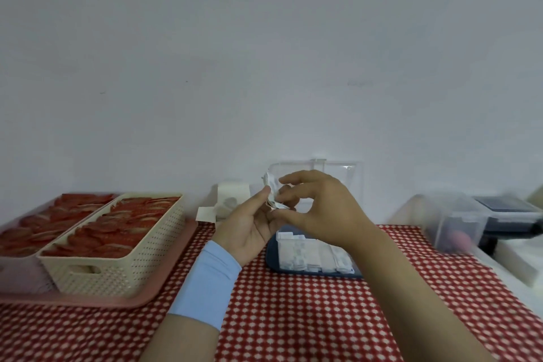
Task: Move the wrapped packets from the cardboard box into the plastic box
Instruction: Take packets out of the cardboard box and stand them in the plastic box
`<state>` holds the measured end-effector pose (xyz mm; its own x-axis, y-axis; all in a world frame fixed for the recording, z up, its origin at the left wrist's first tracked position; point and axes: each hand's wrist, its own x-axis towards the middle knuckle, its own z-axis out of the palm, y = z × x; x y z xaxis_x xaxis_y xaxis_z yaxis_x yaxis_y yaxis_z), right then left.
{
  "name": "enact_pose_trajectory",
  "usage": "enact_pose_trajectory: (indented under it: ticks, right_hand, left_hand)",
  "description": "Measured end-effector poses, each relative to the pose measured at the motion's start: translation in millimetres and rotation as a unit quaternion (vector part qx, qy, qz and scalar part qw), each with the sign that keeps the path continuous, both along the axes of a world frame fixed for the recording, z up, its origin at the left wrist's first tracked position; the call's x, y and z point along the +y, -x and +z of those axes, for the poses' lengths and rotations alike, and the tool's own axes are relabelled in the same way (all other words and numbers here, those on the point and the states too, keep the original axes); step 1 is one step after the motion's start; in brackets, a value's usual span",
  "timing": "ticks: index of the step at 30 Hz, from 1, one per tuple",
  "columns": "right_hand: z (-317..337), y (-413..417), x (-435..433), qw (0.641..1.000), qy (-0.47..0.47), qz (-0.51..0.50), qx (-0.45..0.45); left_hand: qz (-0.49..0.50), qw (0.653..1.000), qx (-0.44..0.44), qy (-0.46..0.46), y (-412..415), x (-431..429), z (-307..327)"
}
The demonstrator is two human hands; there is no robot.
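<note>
Both my hands meet above the table's middle, holding a small bunch of white wrapped packets (271,189) between them. My left hand (249,222), with a light blue wristband, grips the packets from below with thumb and fingers. My right hand (317,206) pinches them from the right side. Directly beneath lies the plastic box (311,273), a dark blue base with rows of white packets in it and a clear lid (343,173) standing up behind. The white cardboard box (229,201) sits open at the back, left of my hands.
A pink tray (117,300) on the left carries two cream perforated baskets (123,261) full of red packets. On the right stand a clear plastic container (452,223) and a dark device (511,214). A red-and-white patterned cloth (308,317) covers the table.
</note>
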<state>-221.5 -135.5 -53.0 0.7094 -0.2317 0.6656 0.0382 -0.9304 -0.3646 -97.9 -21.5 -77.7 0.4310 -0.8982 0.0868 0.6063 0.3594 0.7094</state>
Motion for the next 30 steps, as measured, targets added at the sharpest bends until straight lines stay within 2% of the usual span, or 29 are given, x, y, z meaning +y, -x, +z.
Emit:
enact_pose_trajectory:
  ticks: [9,12,16,18,20,22,30]
  right_hand:
    - [4.1,19.8,7.0,1.000,0.007,0.000,-0.010]
    - [3.8,25.1,6.9,1.000,0.002,0.000,0.015]
    - [15.4,26.6,-0.3,0.983,-0.173,0.032,0.061]
    - [24.2,26.7,-11.1,0.971,-0.224,0.034,0.071]
    - [34.0,30.3,-18.5,0.957,-0.252,0.067,0.130]
    - [41.8,34.0,-24.4,0.953,-0.229,0.071,0.183]
    - [53.1,45.6,-50.7,0.944,-0.185,0.057,0.267]
  left_hand:
    - [-0.012,1.000,0.013,-0.009,29.4,1.6,9.5]
    - [-0.011,1.000,0.007,-0.013,31.4,2.1,6.5]
    - [-0.023,0.998,-0.035,-0.041,33.2,5.0,4.1]
    - [-0.044,0.996,-0.045,-0.056,34.1,7.5,4.4]
    - [-0.077,0.993,-0.064,-0.066,35.0,9.3,5.9]
    - [-0.103,0.988,-0.081,-0.077,34.9,8.5,7.4]
    - [-0.113,0.968,-0.182,-0.134,40.9,-9.3,14.2]
